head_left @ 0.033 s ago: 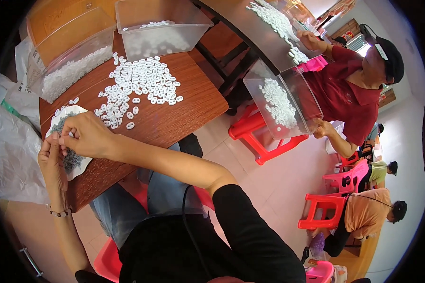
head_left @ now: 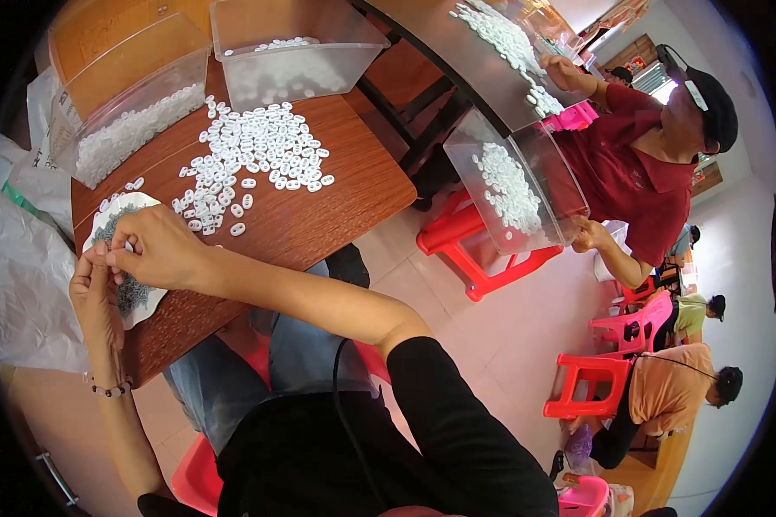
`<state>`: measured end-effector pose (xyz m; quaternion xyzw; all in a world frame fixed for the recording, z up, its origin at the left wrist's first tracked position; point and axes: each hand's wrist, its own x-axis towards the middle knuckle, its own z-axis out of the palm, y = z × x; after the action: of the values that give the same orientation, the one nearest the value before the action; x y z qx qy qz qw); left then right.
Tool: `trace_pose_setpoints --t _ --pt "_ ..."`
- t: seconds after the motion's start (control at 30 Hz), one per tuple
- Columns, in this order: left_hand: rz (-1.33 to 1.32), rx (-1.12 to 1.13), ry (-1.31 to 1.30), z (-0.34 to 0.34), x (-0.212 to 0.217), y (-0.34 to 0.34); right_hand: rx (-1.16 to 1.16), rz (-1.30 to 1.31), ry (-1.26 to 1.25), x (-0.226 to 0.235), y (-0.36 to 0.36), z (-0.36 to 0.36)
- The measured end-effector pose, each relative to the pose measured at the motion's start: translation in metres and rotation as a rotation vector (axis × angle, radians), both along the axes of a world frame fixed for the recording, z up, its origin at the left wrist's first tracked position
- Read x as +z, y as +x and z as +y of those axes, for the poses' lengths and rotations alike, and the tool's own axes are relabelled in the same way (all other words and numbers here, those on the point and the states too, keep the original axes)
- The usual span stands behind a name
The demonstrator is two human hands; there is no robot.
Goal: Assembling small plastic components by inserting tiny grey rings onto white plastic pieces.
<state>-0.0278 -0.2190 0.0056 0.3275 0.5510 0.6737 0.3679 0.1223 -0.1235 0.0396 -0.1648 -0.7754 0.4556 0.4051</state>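
Note:
Over a white scalloped dish (head_left: 153, 303) of small grey parts (head_left: 133, 295), my two hands meet at the fingertips. My left hand (head_left: 95, 289) is closed in a pinch, thumb up against the fingers. From the right, my right hand (head_left: 161, 247) reaches in with thumb and forefinger pinched close to the left fingertips. Whatever they grip is tiny and mostly covered by the fingers. Just beyond the dish, a spread of white oval pieces (head_left: 259, 146), each with two dark-looking holes, lies on the brown wooden table (head_left: 353, 159).
Two clear plastic bins, one at the left (head_left: 138, 73) and one at the back (head_left: 302, 65), hold white pieces. Plastic bags (head_left: 26, 284) lie left. A co-worker in a red shirt (head_left: 612, 172) holds a clear bin (head_left: 547, 172) over a red stool (head_left: 448, 233).

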Motion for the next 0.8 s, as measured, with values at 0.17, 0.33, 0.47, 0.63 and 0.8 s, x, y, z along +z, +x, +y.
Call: trace_pose_setpoints --t 0.17,0.33,0.47,0.63,0.8 --pt "-0.032 0.01 0.035 0.005 -0.001 0.0 -0.093 0.006 0.025 0.0 -0.003 0.003" --pt "0.077 0.102 -0.002 -0.014 -0.003 -0.007 -0.112 0.014 0.104 -0.016 -0.021 -0.002" --pt "0.091 0.11 -0.014 -0.007 -0.01 0.0 -0.014 -0.047 -0.041 -0.02 -0.022 0.002" --pt "0.071 0.079 -0.068 -0.01 0.005 0.009 0.033 -0.017 -0.063 -0.025 -0.026 0.004" --pt "0.153 0.046 -0.073 -0.007 0.003 0.005 0.12 -0.097 -0.169 -0.028 -0.024 0.008"
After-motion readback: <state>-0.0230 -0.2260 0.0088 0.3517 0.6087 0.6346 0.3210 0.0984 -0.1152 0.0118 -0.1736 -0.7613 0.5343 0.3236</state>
